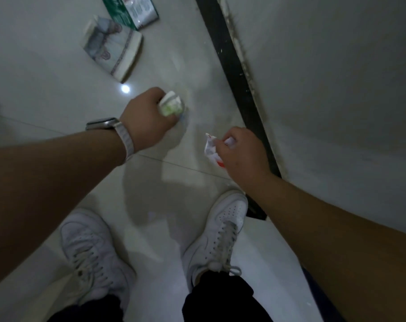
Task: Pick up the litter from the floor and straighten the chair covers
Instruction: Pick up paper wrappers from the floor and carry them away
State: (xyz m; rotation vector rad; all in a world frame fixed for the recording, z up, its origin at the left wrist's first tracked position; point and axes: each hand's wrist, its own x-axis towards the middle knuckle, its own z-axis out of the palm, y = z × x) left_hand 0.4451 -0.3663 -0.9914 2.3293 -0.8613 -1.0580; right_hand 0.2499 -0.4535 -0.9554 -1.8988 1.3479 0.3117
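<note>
**Both hands loaded; next litter ahead-left**

Nearest the camera, a pair of white sneakers (92, 256) is seen planted on the pale tiled floor (46, 77), with both forearms reaching forward and down above them.

The left hand (148, 117), a wristwatch (104, 123) on its wrist, is held knuckles-up with the fingers curled round a crumpled green-and-white wrapper (171, 106). Whether it touches the floor cannot be told. The right hand (241, 154), slightly nearer and beside the black skirting strip (232, 66), is closed on a crumpled red-and-white wrapper (210, 147), which sticks out on its thumb side.

Beyond the left hand, ahead and a little to the left, a grey printed carton (112, 49) lies on the floor. Its long axis runs roughly away from the person, the near end pointing toward the left hand. A green packet (132, 10) lies just past it, partly cut off by the frame.

Judgement: the left hand is nearer to both, but neither hand is free. No chair covers are in view.
</note>
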